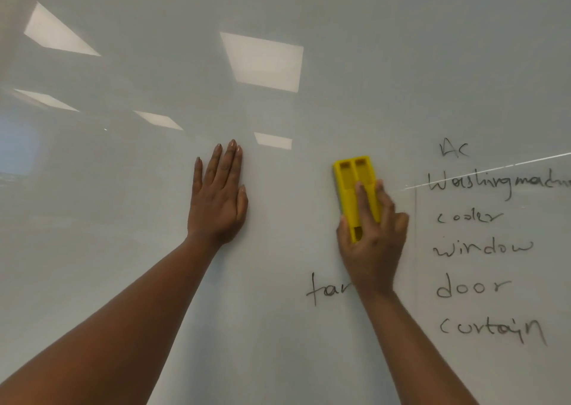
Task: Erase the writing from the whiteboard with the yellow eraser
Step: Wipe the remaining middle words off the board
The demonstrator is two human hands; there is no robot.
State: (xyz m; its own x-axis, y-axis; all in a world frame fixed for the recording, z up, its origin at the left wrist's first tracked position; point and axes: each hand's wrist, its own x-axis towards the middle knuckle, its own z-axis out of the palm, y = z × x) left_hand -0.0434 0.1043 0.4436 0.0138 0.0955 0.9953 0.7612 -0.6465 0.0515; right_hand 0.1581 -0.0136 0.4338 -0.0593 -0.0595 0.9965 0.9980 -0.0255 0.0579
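The person stands close to the whiteboard (278, 250), both arms stretched up to it. The left hand (217, 199) lies flat on a bare stretch, fingers together and holding nothing; I take it as a brace, steadying the body while the other arm works. The right hand (372, 237) has its grip clamped on the yellow eraser (349, 182), index finger laid along its back and thumb at its left edge, pressing it upright against the board. That hold looks meant to spread pressure down the pad. The eraser sits just left of a column of words (482, 244), headed "Ac" and running down to "curtain", none of it wiped yet. A lone word starting "fa" (324, 290) lies below, partly hidden by the wrist. Most of the job seems still ahead.
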